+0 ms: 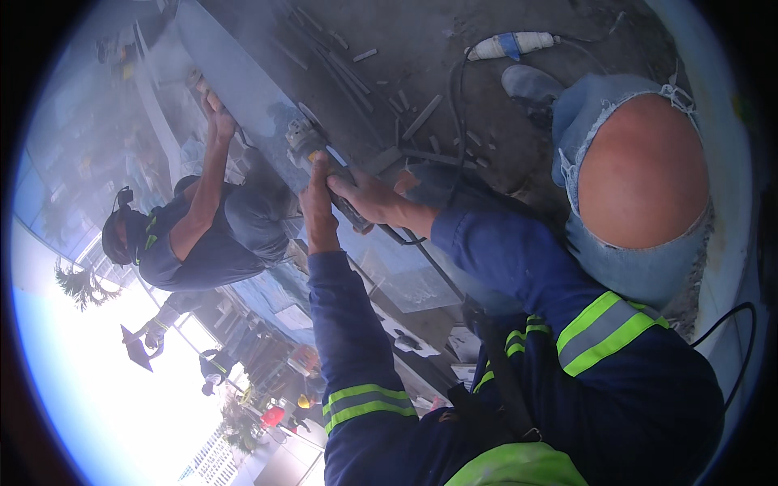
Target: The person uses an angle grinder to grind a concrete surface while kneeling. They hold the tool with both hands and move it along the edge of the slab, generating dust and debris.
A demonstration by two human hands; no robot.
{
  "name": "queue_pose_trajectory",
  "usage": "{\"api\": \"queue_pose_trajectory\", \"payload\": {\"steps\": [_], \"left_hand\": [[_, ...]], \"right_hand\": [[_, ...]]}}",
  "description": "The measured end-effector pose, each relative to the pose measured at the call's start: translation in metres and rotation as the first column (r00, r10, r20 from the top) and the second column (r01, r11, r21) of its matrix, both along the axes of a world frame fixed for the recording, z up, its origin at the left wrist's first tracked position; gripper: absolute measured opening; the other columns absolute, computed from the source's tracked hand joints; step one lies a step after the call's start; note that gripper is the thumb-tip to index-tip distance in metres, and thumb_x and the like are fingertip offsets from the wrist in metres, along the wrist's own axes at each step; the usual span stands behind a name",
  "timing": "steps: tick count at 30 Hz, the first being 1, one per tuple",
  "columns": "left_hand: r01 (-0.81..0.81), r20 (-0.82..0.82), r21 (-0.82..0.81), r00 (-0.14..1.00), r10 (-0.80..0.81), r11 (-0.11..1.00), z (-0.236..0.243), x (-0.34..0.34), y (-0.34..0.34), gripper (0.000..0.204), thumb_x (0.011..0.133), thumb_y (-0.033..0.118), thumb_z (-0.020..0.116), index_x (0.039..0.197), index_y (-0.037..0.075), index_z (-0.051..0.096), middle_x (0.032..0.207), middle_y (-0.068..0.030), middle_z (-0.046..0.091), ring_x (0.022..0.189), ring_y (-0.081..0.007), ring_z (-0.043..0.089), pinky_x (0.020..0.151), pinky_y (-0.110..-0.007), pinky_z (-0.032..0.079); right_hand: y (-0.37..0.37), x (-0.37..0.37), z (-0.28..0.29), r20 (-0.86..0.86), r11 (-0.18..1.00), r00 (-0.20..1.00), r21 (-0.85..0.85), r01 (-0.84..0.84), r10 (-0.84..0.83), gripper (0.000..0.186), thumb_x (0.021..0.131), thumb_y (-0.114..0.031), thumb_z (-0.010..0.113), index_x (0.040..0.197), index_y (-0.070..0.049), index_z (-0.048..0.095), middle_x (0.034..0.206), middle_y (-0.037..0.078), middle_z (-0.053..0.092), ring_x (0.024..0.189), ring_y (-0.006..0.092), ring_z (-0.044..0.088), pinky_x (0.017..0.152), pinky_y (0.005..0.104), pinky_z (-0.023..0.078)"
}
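An angle grinder (304, 142) with a yellow part near its head rests at the edge of a long, pale, dusty board or slab (243, 65). My left hand (318, 190) is closed on the grinder behind its head. My right hand (369, 198) grips the grinder's body just beside it, further back. A black cable (458, 105) loops over the ground near a white-and-blue connector (506, 45). My knee (636, 170) shows through torn pale jeans at the right.
A co-worker (207, 235) bends over the same board, hands on another power tool (197, 81). More people (219, 364) stand beyond, lower left, among clutter and haze. Scattered offcut strips (421, 113) lie on the dusty ground. A pale curved edge (685, 57) runs along the right.
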State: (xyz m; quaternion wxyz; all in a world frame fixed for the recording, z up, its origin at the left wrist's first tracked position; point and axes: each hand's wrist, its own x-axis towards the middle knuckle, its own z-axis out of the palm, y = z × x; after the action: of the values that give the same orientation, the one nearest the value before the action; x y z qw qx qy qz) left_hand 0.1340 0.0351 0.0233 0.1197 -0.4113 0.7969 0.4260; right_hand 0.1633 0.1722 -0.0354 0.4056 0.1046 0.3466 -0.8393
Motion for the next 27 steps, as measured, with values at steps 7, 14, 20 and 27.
{"api": "queue_pose_trajectory", "payload": {"steps": [7, 14, 20, 27], "left_hand": [[-0.065, 0.014, 0.024, 0.998, 0.064, 0.998, 0.010, -0.006, 0.008, 0.086, 0.096, 0.059, 0.087, 0.144, -0.011, 0.071, 0.133, -0.0179, 0.076, 0.120, -0.0269, 0.072, 0.105, -0.040, 0.054], [-0.039, 0.026, -0.039, 0.999, 0.040, 0.998, 0.011, -0.007, 0.008, 0.079, 0.097, 0.060, 0.086, 0.137, -0.007, 0.076, 0.115, -0.0111, 0.079, 0.098, -0.0170, 0.073, 0.080, -0.033, 0.053], [-0.070, 0.006, 0.031, 0.998, 0.069, 0.997, 0.009, -0.008, 0.010, 0.077, 0.099, 0.059, 0.084, 0.137, -0.008, 0.077, 0.117, -0.0125, 0.080, 0.100, -0.0187, 0.074, 0.084, -0.034, 0.055], [-0.065, -0.041, 0.042, 0.997, 0.067, 0.997, 0.005, -0.013, 0.011, 0.077, 0.100, 0.057, 0.083, 0.140, -0.009, 0.075, 0.123, -0.0138, 0.079, 0.109, -0.0208, 0.075, 0.095, -0.035, 0.056]], "right_hand": [[0.013, -0.006, 0.010, 0.022, 0.998, 0.998, 0.017, -0.058, 0.057, 0.068, 0.115, -0.055, 0.057, 0.149, 0.003, 0.051, 0.107, 0.014, 0.068, 0.072, 0.0194, 0.073, 0.048, 0.0352, 0.062], [0.018, -0.007, 0.015, 0.040, 0.998, 0.998, 0.015, -0.057, 0.056, 0.068, 0.115, -0.055, 0.058, 0.152, 0.002, 0.050, 0.107, 0.013, 0.068, 0.072, 0.0198, 0.073, 0.050, 0.0364, 0.064], [0.022, -0.007, 0.019, 0.025, 0.995, 0.997, 0.067, -0.073, 0.071, 0.075, 0.115, -0.055, 0.058, 0.161, 0.003, 0.044, 0.119, 0.020, 0.070, 0.083, 0.0238, 0.078, 0.052, 0.0383, 0.068], [0.019, -0.015, 0.015, 0.007, 0.993, 0.996, 0.086, -0.084, 0.084, 0.080, 0.115, -0.057, 0.057, 0.167, 0.002, 0.039, 0.126, 0.022, 0.070, 0.091, 0.0268, 0.080, 0.055, 0.0411, 0.071]]}}
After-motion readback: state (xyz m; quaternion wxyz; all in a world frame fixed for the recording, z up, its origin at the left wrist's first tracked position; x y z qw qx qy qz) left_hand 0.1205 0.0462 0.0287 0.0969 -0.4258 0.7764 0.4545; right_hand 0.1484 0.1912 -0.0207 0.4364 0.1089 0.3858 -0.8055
